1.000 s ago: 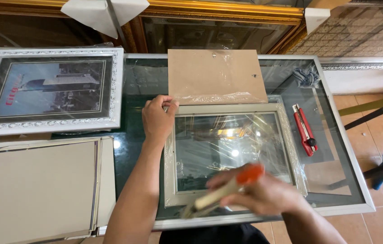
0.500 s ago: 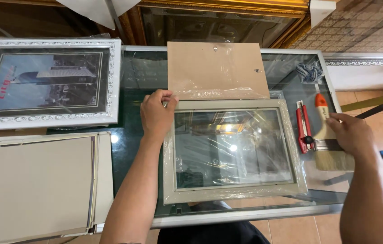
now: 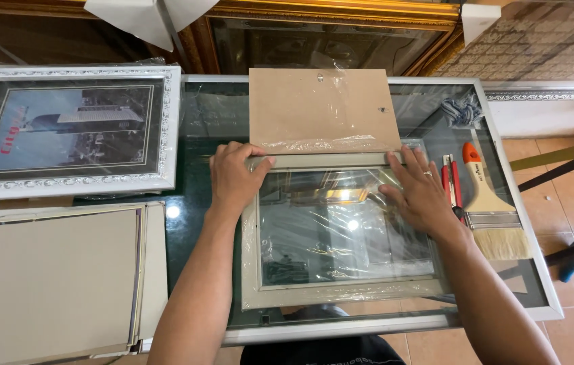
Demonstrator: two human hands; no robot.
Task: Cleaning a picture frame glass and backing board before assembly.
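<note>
A pale grey picture frame (image 3: 341,292) wrapped in clear plastic film lies flat on the glass table (image 3: 192,128). My left hand (image 3: 234,177) grips its top left corner, fingers curled over the edge. My right hand (image 3: 419,192) lies flat, fingers spread, on the frame's top right part. A brown backing board (image 3: 320,108), partly under film, lies just beyond the frame's top edge.
A paintbrush (image 3: 490,203) with an orange and wooden handle and a red utility knife (image 3: 450,179) lie right of the frame. A white ornate framed picture (image 3: 70,128) sits at the left, with stacked boards (image 3: 50,277) below it. Tiled floor shows at the right.
My right hand has put the paintbrush down on the table's right side and moved onto the frame's top right part. My left hand has stayed at the top left corner.
</note>
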